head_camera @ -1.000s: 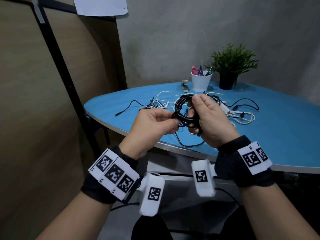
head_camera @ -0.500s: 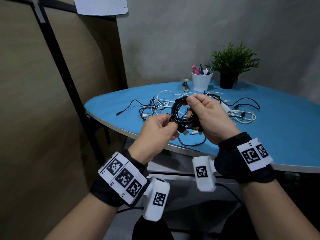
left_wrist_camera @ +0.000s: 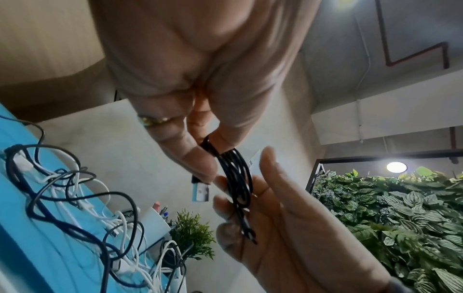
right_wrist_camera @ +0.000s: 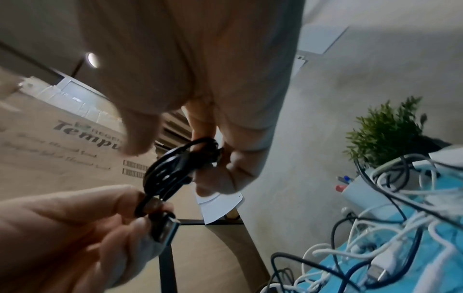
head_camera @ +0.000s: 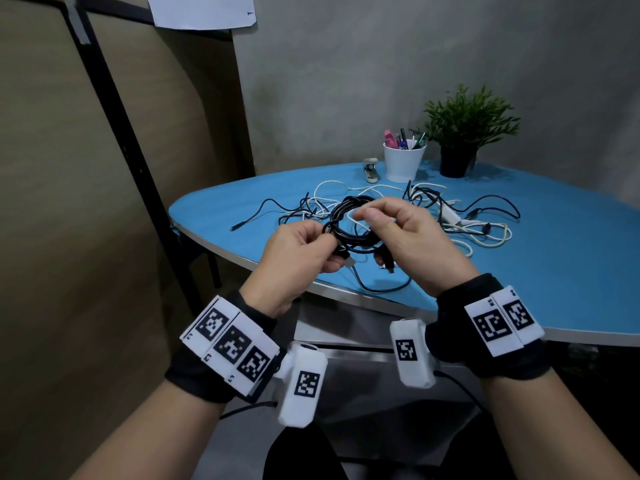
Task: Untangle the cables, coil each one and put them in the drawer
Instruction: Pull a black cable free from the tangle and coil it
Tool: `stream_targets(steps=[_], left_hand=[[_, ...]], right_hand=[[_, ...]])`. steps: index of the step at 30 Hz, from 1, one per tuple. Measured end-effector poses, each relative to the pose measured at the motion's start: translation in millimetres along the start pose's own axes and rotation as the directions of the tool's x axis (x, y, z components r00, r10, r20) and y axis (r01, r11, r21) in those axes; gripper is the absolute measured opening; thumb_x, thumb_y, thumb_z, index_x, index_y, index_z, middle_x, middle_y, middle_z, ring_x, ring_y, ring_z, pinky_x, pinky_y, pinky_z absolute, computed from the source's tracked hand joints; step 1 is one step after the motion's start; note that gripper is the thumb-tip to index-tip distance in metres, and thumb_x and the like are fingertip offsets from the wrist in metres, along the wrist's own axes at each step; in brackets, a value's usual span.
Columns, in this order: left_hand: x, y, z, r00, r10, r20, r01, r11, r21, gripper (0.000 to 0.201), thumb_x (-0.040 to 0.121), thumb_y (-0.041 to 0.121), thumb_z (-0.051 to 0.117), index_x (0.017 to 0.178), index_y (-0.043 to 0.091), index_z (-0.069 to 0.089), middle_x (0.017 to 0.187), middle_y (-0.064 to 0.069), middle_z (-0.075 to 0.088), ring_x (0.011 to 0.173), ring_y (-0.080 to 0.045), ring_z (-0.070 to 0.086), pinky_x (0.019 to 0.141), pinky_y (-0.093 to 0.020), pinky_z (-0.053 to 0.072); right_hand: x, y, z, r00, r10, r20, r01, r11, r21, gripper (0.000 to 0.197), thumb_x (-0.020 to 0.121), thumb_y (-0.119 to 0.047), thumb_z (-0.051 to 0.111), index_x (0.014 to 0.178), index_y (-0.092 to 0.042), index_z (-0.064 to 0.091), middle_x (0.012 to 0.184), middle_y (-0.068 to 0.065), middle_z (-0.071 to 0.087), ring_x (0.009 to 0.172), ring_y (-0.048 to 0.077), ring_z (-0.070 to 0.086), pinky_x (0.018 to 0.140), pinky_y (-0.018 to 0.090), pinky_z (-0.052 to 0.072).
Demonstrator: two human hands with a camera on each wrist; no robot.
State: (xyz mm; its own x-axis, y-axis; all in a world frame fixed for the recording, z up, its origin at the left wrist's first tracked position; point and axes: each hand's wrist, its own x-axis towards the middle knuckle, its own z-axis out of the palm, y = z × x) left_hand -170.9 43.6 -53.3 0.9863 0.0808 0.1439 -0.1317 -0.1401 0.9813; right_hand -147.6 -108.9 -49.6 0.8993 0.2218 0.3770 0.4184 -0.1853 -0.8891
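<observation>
both hands grip a coiled thin black usb cable [head_camera: 349, 225] above the blue tabletop [head_camera: 519, 271]: left hand [head_camera: 298, 258] pinching near its plug, right hand [head_camera: 412, 237] clamping loops. coiling looks nearly finished; next, likely tucking the end.

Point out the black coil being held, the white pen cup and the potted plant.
black coil [head_camera: 349, 220], head view, on the bundled loops between both hands.
white pen cup [head_camera: 403, 164], head view, on its front wall.
potted plant [head_camera: 469, 116], head view, on the green leaves.
</observation>
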Motion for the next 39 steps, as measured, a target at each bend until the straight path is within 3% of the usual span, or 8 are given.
stream_targets(steps=[4, 6, 10, 15, 19, 26, 32, 39], left_hand=[[4.7, -2.9, -6.6, 0.999, -0.004, -0.044, 0.006, 0.999, 0.045, 0.018, 0.087, 0.009, 0.056, 0.086, -0.007, 0.064, 0.070, -0.011, 0.068, 0.057, -0.012, 0.062, 0.072, -0.032, 0.055], [5.6, -4.3, -7.2, 0.998, 0.007, -0.059, -0.003, 0.998, 0.062, 0.016, 0.087, 0.010, 0.057, 0.085, -0.003, 0.066, 0.071, -0.011, 0.069, 0.059, -0.012, 0.063, 0.075, -0.033, 0.054], [4.7, -2.8, -4.8, 0.998, 0.041, -0.044, -0.039, 0.999, 0.034, 0.010, 0.088, 0.006, 0.058, 0.083, 0.007, 0.067, 0.081, -0.009, 0.071, 0.070, -0.012, 0.068, 0.072, -0.024, 0.055], [2.1, -0.8, -5.5, 0.999, 0.028, 0.027, -0.028, 1.000, 0.001, 0.016, 0.091, 0.003, 0.053, 0.083, 0.014, 0.061, 0.077, -0.002, 0.066, 0.065, -0.007, 0.062, 0.060, -0.015, 0.050], [1.6, -1.8, -6.8, 0.996, -0.023, 0.090, 0.027, 0.999, -0.046, 0.018, 0.094, 0.004, 0.049, 0.083, 0.013, 0.059, 0.077, 0.000, 0.065, 0.065, -0.006, 0.059, 0.061, -0.016, 0.045], [3.8, -5.7, -4.5, 0.996, -0.034, 0.080, 0.040, 0.996, -0.074, 0.016, 0.096, 0.005, 0.046, 0.084, 0.008, 0.056, 0.082, -0.008, 0.063, 0.068, -0.011, 0.057, 0.065, -0.020, 0.048], [3.9, -7.1, -3.9, 0.992, 0.094, 0.087, -0.102, 0.991, 0.085, 0.014, 0.094, 0.003, 0.049, 0.087, 0.013, 0.056, 0.086, -0.007, 0.065, 0.072, -0.009, 0.060, 0.068, -0.017, 0.049], [5.9, -9.7, -7.0, 0.992, 0.114, 0.058, -0.114, 0.993, -0.001, 0.024, 0.093, 0.001, 0.050, 0.092, 0.021, 0.038, 0.078, -0.009, 0.060, 0.068, -0.015, 0.059, 0.063, -0.017, 0.047]], right_hand=[[-2.7, 4.5, 0.3, 0.995, -0.058, 0.080, 0.081, 0.941, -0.328, 0.038, 0.065, -0.028, 0.083, 0.095, -0.017, 0.062, 0.098, -0.002, 0.052, 0.083, 0.013, 0.057, 0.077, 0.024, 0.048], [-2.7, 3.8, 1.3, 0.993, -0.102, 0.067, 0.120, 0.907, -0.403, 0.029, 0.069, -0.026, 0.081, 0.089, -0.015, 0.063, 0.092, -0.003, 0.050, 0.086, 0.014, 0.053, 0.081, 0.027, 0.045], [-0.8, 4.7, 0.9, 0.992, -0.098, 0.074, 0.121, 0.895, -0.429, 0.009, 0.081, -0.024, 0.070, 0.082, -0.019, 0.063, 0.088, 0.000, 0.052, 0.080, 0.010, 0.048, 0.073, 0.019, 0.036], [2.0, 9.6, -0.5, 0.998, -0.034, 0.055, 0.051, 0.939, -0.341, 0.019, 0.085, -0.024, 0.066, 0.068, -0.029, 0.060, 0.079, 0.004, 0.059, 0.061, 0.009, 0.048, 0.064, 0.025, 0.037], [3.3, 9.5, -2.4, 0.998, 0.031, 0.062, -0.010, 0.947, -0.320, 0.014, 0.087, -0.023, 0.063, 0.075, -0.016, 0.066, 0.076, 0.017, 0.067, 0.057, 0.015, 0.049, 0.060, 0.032, 0.042], [3.7, 7.9, -4.1, 0.990, 0.045, 0.131, 0.006, 0.931, -0.365, 0.014, 0.080, -0.023, 0.072, 0.069, -0.027, 0.064, 0.071, -0.007, 0.054, 0.057, 0.001, 0.048, 0.058, 0.024, 0.041], [3.6, 6.2, 0.2, 0.990, 0.093, 0.110, -0.043, 0.920, -0.389, 0.013, 0.082, -0.025, 0.066, 0.069, -0.024, 0.062, 0.089, 0.003, 0.055, 0.084, 0.022, 0.055, 0.079, 0.038, 0.044], [3.6, 2.1, -0.7, 0.979, 0.177, 0.106, -0.144, 0.955, -0.258, 0.016, 0.085, -0.016, 0.064, 0.070, -0.021, 0.061, 0.068, 0.003, 0.056, 0.058, 0.012, 0.043, 0.058, 0.027, 0.035]])
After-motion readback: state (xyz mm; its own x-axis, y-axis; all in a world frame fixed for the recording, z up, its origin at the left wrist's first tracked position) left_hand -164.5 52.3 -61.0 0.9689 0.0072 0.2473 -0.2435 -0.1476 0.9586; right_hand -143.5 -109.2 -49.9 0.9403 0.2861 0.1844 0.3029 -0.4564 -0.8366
